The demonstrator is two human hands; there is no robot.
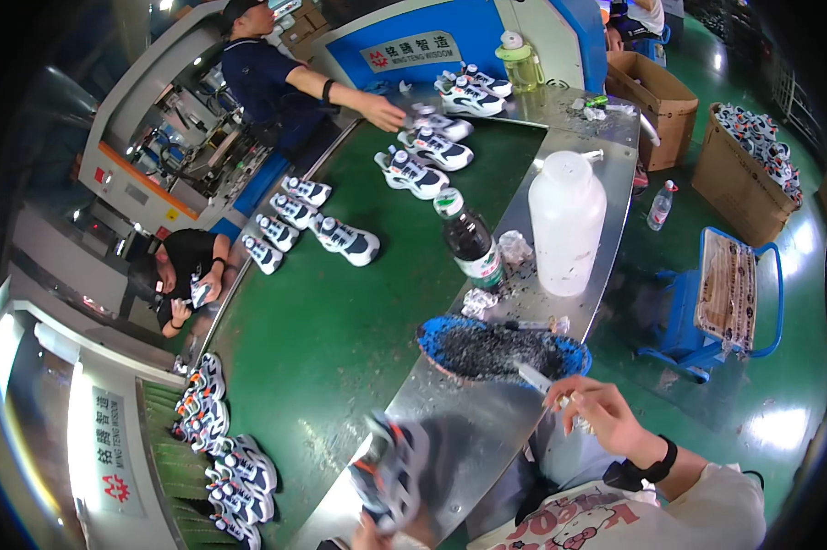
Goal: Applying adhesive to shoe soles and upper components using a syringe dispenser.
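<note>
My left hand [369,533], low in the picture and partly cut off, grips a grey, white and orange sneaker [390,472] by its lower end. The sneaker is tilted and smeared by motion. To the right, my right hand [601,417] closes its fingers on a slim pale tool [534,377] whose kind I cannot make out. The tool's tip is over the right end of a shallow blue oval tray [432,330] with dark crumbs in it. A gap separates the tool from the sneaker.
A dark bottle [473,243] and a large white jug [567,229] stand behind the tray on the metal ledge [514,412]. Sneakers [345,240] sit on the green belt [340,348]. Two people work across it; one person's hand [381,110] reaches toward shoes. A blue cart [684,316] stands right.
</note>
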